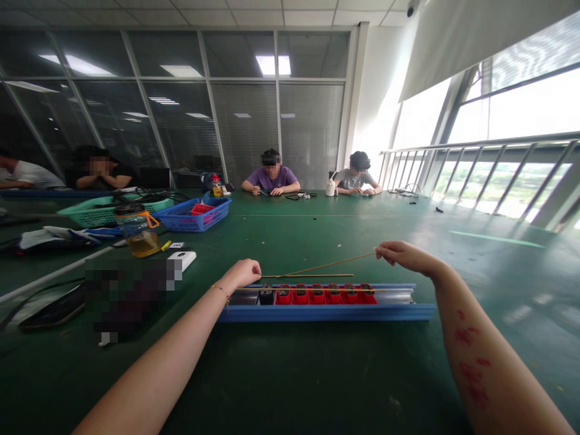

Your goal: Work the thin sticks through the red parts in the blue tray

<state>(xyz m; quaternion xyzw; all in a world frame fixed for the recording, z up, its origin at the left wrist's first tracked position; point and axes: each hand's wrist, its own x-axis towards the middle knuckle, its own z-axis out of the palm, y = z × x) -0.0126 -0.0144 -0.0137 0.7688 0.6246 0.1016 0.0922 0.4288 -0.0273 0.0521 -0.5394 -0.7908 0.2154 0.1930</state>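
My right hand pinches one end of a thin tan stick, which slopes down to the left toward the table. My left hand is closed, its fingertips at the left end of a second thin stick lying nearly level behind a blue rail. Just in front of both hands is that long blue rail with a silver inner channel. Several red blocks with dark tops stand in a row in it, with a black block at their left. Another thin stick runs lengthwise over the row.
To the left are a jar of amber liquid, a white object, a dark phone-like object, a blue basket and a green basket of cables. Two people sit across the green table; others sit far left.
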